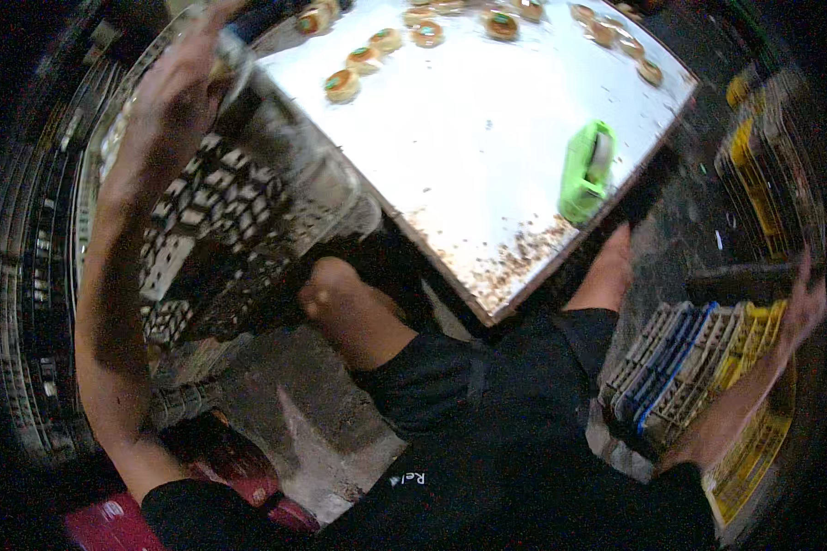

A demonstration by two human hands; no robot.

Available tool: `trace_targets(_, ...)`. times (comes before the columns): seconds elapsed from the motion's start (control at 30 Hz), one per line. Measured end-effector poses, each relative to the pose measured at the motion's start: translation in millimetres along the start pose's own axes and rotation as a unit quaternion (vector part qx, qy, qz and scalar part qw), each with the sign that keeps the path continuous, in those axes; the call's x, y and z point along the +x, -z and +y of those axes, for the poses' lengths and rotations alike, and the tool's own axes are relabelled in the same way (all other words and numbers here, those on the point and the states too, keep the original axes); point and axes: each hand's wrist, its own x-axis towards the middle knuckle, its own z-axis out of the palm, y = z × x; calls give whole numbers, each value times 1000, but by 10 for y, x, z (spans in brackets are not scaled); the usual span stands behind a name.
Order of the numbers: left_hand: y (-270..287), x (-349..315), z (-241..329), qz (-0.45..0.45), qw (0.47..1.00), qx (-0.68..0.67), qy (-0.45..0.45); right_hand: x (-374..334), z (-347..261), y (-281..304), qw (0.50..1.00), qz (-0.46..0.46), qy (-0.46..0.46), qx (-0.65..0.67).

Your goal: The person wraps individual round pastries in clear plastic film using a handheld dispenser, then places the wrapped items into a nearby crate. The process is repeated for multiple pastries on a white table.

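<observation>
My left hand (177,87) is raised at the upper left, smeared by motion, beside a clear plastic container or bag (326,188) and the left edge of a white tabletop (469,138). What its fingers do is not clear. My right hand (804,308) is at the far right, blurred, with fingers stretched out and nothing visible in them. It is close to stacked plastic crates. Small round golden pastries (342,85) with green marks on top lie in a curved row along the table's far side. A bright green tape dispenser (586,174) stands near the right edge, out of reach of both hands.
Brown crumbs (514,253) are scattered over the table's near corner, between my bare knees. White, blue and yellow crates (680,358) stack at the right, with more yellow ones (753,184) behind. A perforated crate (212,207) stands left; something dark red (120,523) is low left.
</observation>
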Motion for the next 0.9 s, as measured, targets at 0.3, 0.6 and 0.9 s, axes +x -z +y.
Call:
trace_targets(0.3, 317, 987, 818, -57, 983, -139, -108, -1959, 618, 683, 841, -331, -359, -233)
trace_targets(0.6, -113, 949, 2532, -156, 827, -510, -176, -1345, 474, 1037, 840, -334, -321, -282)
trace_targets(0.9, -1189, 414, 2310, -271, 724, -628, -93, -166, 1037, 4304, 894, -153, -282, -312)
